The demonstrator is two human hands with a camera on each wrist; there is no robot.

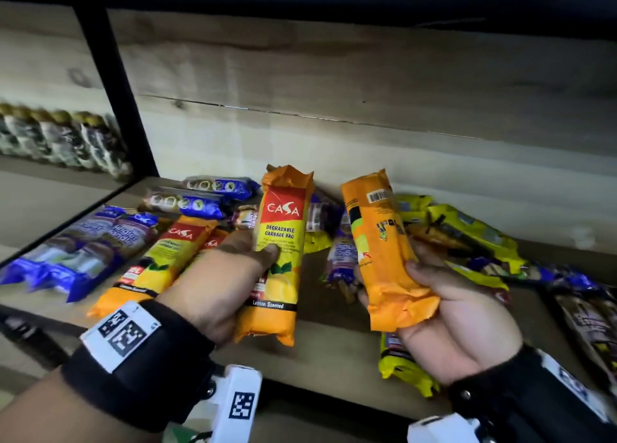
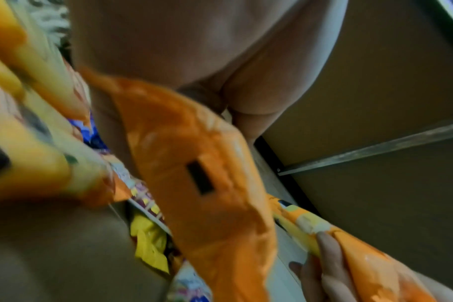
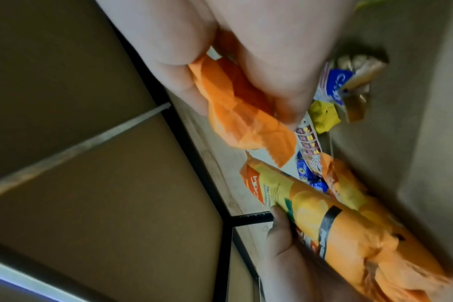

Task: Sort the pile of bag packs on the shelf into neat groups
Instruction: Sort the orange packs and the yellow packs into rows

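Left hand (image 1: 213, 275) gripping orange pack (image 1: 278, 259), label forward. Right hand (image 1: 447, 315) gripping second orange pack (image 1: 384, 252), barcode side showing. Both above shelf (image 1: 334, 349); mixed packs (image 1: 460, 232) beneath.

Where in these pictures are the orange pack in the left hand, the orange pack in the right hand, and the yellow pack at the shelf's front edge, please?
Left-hand orange pack (image 1: 279, 232): head view, printed front.
Right-hand orange pack (image 1: 384, 242): head view, back side below the barcode.
Yellow pack (image 1: 400, 366): head view, lower crumpled end.

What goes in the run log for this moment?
left hand: holds orange Casa pack | right hand: holds second orange pack | shelf: part sorted
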